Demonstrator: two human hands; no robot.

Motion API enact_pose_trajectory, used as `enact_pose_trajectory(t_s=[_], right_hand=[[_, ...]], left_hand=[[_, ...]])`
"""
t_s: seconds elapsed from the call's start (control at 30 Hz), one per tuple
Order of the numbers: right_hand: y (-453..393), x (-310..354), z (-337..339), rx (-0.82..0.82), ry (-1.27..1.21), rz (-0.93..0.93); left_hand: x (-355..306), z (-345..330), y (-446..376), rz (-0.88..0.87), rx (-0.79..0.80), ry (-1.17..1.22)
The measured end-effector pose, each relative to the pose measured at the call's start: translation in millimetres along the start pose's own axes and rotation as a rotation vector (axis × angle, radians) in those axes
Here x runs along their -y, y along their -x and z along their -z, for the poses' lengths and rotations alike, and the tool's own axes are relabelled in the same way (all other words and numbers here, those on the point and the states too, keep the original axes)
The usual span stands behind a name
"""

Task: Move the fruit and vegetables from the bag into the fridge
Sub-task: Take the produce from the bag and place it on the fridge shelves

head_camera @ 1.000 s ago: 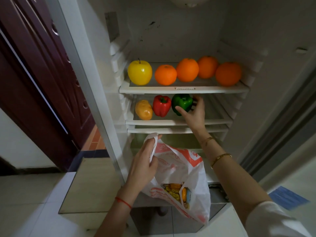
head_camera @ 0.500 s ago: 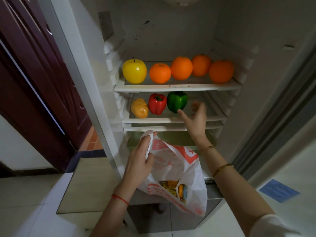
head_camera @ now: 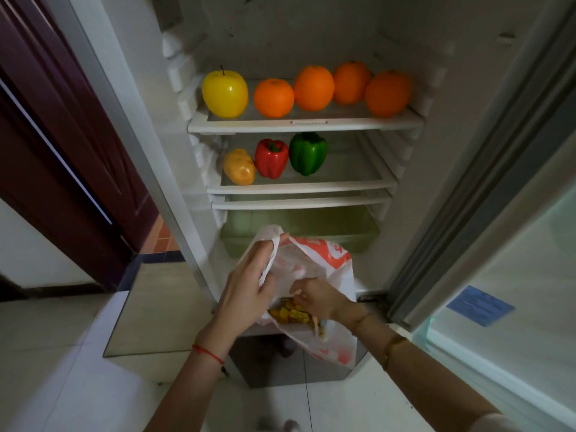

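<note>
- We pinch the bag (head_camera: 324, 269) handle in our left hand (head_camera: 249, 288), at six o'clock below the fridge (head_camera: 311, 124) shelves.
- Our right hand (head_camera: 314, 296) reaches inside; we cannot tell its grip.
- The green pepper (head_camera: 308, 153) stands at three o'clock of the red pepper (head_camera: 271, 158).

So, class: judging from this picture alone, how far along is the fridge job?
Done: a yellow apple and four oranges sit on the top shelf; a potato, red pepper and green pepper sit below. In hand: the left hand holds the bag open while the right hand reaches inside. Left: yellow items in the bag.
</note>
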State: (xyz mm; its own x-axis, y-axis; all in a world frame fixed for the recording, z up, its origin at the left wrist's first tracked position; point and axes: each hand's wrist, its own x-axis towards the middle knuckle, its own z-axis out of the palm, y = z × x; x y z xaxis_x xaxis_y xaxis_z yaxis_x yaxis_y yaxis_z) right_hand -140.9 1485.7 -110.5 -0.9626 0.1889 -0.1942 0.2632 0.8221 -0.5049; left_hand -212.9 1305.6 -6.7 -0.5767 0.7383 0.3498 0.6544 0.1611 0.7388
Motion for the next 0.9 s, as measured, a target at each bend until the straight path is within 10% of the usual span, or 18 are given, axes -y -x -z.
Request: enact_pose_trajectory(t_s=[0.3, 0.9], right_hand=[[2.3, -44.8, -32.8, 0.068, 0.291, -0.263], [-20.0, -50.8, -51.7, 0.185, 0.68, -0.057]], left_hand=[[-1.1, -9.0, 21.0, 0.042, 0.022, -0.086], [16.5, -0.3, 10.6, 0.233, -0.094, -0.237]])
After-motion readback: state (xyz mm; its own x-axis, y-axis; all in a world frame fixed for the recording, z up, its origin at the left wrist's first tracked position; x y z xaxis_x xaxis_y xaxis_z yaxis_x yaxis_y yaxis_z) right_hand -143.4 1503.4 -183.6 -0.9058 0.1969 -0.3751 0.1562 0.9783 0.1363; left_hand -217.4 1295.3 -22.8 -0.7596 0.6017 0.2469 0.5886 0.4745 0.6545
